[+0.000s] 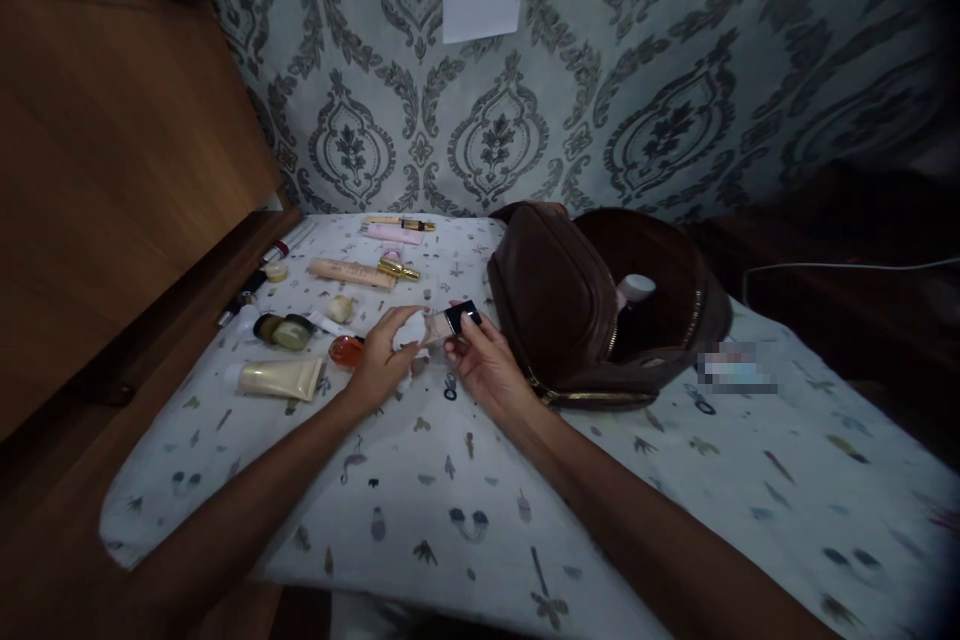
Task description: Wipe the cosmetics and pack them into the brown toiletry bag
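Observation:
A small bottle [436, 327] with a black cap [463, 318] lies sideways between my hands. My right hand [484, 357] is closed on its capped end, thumb on the cap. White tissue [411, 331] is pinched in my left hand [382, 356], pressed against the bottle's other end. Just left of that hand is an orange-red container [346, 351]. The brown bag [559, 295] stands unzipped to the right of my hands, with a white-capped item [637, 288] inside it.
A cream tube [279, 379], green jar [291, 332], peach tube [352, 273] and gold tube [399, 268] lie left on the patterned cloth [450, 480]. Wooden furniture [120, 140] borders the left. A blurred packet [739, 368] lies right of the bag.

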{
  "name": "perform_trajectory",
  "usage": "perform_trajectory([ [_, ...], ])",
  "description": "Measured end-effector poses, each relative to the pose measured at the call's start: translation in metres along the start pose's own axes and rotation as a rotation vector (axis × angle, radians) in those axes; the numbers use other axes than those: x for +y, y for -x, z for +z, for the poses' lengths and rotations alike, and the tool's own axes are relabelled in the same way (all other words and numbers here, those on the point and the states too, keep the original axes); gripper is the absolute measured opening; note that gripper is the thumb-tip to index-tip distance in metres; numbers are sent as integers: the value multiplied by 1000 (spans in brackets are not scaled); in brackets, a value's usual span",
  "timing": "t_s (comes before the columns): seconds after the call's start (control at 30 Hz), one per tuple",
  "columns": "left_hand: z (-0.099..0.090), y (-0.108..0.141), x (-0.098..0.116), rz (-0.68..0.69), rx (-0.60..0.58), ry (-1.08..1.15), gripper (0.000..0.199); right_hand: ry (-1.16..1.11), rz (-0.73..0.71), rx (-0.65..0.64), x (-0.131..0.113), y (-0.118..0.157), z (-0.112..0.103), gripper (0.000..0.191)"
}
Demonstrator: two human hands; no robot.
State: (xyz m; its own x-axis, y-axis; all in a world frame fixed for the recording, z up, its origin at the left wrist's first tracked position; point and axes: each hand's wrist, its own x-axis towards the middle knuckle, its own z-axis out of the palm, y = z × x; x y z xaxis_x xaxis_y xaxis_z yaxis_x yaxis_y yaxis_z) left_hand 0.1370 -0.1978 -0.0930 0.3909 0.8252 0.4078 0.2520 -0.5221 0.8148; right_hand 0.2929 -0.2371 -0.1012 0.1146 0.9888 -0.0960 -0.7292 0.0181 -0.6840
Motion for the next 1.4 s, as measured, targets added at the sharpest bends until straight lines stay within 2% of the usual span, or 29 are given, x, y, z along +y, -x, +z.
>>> perform_trajectory([
  [0.2, 3, -2, 0, -51, -21, 107, 33, -1, 13, 27, 0, -2, -1, 46],
  [0.37, 4, 0, -2, -53, -1, 99, 34, 9, 1, 38, 1, -3, 0, 47],
  [0.53, 3, 1, -7, 50, -37, -41, 35, 23, -6, 50, 2, -4, -1, 50],
  [0.63, 1, 3, -8, 126, -106, -163, 42, 46, -16, 79, 2, -3, -1, 54],
  [0.77, 1, 8, -7, 164, -209, -307, 60, 94, -2, 84, 2, -1, 1, 56],
  [0.97, 2, 11, -8, 202, -263, -335, 86, 56, 8, 58, 2, 1, 2, 49],
  [1.3, 2, 15, -8, 244, -250, -320, 75, 103, -14, -7, 3, 1, 1, 45],
  [1.4, -1, 13, -4, 194, -229, -244, 71, 157, -34, -49, 0, 3, 1, 45],
])
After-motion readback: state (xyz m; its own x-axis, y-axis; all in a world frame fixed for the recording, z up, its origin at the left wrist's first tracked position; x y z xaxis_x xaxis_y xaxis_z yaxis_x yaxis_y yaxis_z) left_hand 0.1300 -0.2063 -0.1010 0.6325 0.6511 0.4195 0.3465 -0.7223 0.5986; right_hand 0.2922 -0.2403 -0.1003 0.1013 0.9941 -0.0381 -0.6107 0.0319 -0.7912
